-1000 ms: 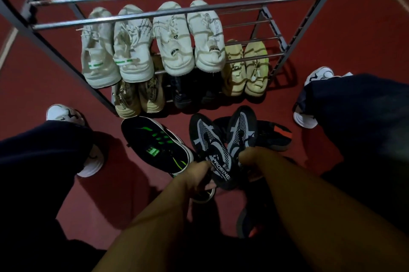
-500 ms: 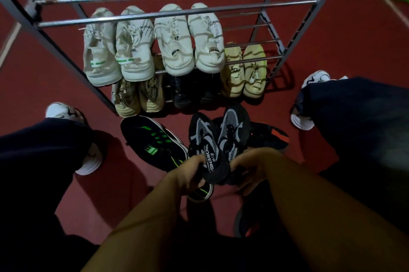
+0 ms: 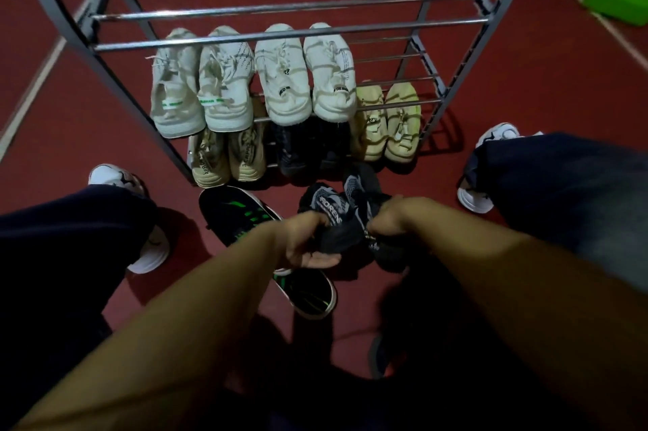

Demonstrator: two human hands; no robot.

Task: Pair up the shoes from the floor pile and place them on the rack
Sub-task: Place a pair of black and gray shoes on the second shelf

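Observation:
Both hands hold a pair of black-and-grey knit shoes just above the floor, in front of the metal rack [image 3: 280, 34]. My left hand [image 3: 305, 241] grips the heel of the left knit shoe [image 3: 324, 208]. My right hand [image 3: 389, 217] grips the right knit shoe [image 3: 356, 185]. The two shoes are pressed side by side, toes toward the rack. A black shoe with green stripes [image 3: 245, 217] lies on the floor under my left forearm. The rack's middle shelf carries two white pairs [image 3: 252, 80]; lower down sit a beige pair [image 3: 228, 157], a dark pair [image 3: 305, 146] and a yellowish pair [image 3: 389, 122].
My knees in dark trousers and my white shoes [image 3: 491, 164] flank the spot on the red floor. Another dark shoe [image 3: 380, 353] lies partly hidden under my right arm. A green block [image 3: 617, 4] lies far right. The rack's top bars are bare.
Both hands have lifted the knit pair off the floor and brought the two shoes together, moving them toward the rack. The view has shifted so the rack appears lower.

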